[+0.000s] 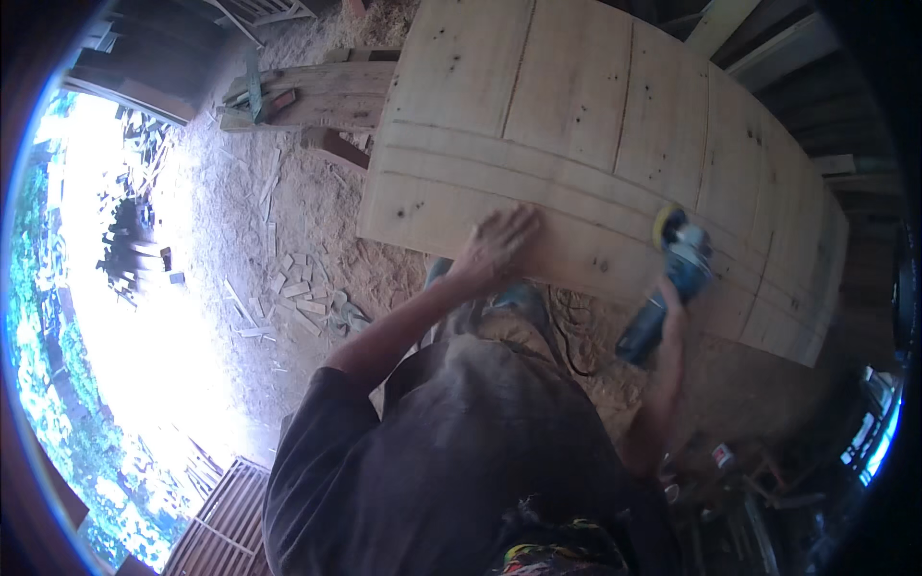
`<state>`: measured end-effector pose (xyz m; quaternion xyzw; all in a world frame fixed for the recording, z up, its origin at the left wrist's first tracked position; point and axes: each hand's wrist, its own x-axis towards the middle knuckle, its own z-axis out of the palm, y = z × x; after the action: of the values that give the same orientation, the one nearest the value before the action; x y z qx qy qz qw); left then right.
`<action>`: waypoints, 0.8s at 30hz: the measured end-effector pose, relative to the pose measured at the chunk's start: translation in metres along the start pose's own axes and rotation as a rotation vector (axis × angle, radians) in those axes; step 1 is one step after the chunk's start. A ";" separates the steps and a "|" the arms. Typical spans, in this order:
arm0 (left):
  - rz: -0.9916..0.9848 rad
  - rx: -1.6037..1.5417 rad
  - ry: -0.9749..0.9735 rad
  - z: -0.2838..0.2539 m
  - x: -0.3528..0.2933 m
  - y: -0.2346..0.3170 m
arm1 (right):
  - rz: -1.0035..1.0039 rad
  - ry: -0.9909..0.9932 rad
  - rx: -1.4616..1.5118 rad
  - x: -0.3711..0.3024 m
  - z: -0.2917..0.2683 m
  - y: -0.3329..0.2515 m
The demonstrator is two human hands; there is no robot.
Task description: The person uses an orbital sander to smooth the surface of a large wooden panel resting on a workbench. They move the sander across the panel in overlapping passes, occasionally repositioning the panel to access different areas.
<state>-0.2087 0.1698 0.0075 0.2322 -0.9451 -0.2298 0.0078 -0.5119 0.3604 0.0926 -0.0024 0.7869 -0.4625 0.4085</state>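
A large pale wooden panel point(576, 82) made of joined boards, with grooves and dark knots, spans the upper middle and right. Flat on its near edge rests my left hand point(501, 245), fingers stretched out and holding nothing. My right hand point(672, 305) is wrapped round the body of a blue angle grinder point(656, 317). The yellow-rimmed disc point(666, 225) at the tool's far end is over the panel beside the grooves; whether it touches the wood I cannot tell. Part of the right hand's fingers is hidden behind the grinder.
Planks point(317, 101) lie beyond the panel's left end, with a wooden beam point(336, 147) close by. Offcuts point(303, 291) and sawdust litter the ground at left. A dark cord point(567, 350) hangs below the panel's near edge. A slatted wooden piece point(221, 518) stands at the lower left.
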 end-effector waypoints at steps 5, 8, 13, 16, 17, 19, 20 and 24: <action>-0.086 -0.551 0.416 -0.020 -0.105 -0.025 | -0.279 -0.364 -0.422 -0.052 0.164 -0.028; -0.383 -0.570 0.510 -0.034 -0.162 -0.060 | -0.593 -0.468 -0.553 -0.079 0.276 -0.033; -0.781 -0.860 0.573 -0.039 -0.206 -0.101 | -0.671 -0.404 -0.856 -0.106 0.388 -0.026; -0.738 -0.812 0.712 -0.039 -0.213 -0.122 | -0.604 -0.306 -0.881 -0.103 0.382 -0.024; -0.749 -0.818 0.691 -0.039 -0.212 -0.126 | -0.598 -0.281 -0.896 -0.101 0.371 -0.024; -0.796 -0.807 0.638 -0.041 -0.207 -0.136 | -0.614 -0.229 -0.869 -0.095 0.351 -0.025; -0.771 -0.840 0.633 -0.041 -0.201 -0.141 | -0.602 -0.207 -0.873 -0.093 0.341 -0.026; -0.725 -0.916 0.576 -0.046 -0.173 -0.154 | -0.530 -0.103 -0.897 -0.095 0.306 -0.024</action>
<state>0.0180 0.1049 -0.0031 0.5619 -0.5731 -0.5263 0.2809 -0.2602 0.1608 0.0979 -0.3989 0.8589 -0.1667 0.2746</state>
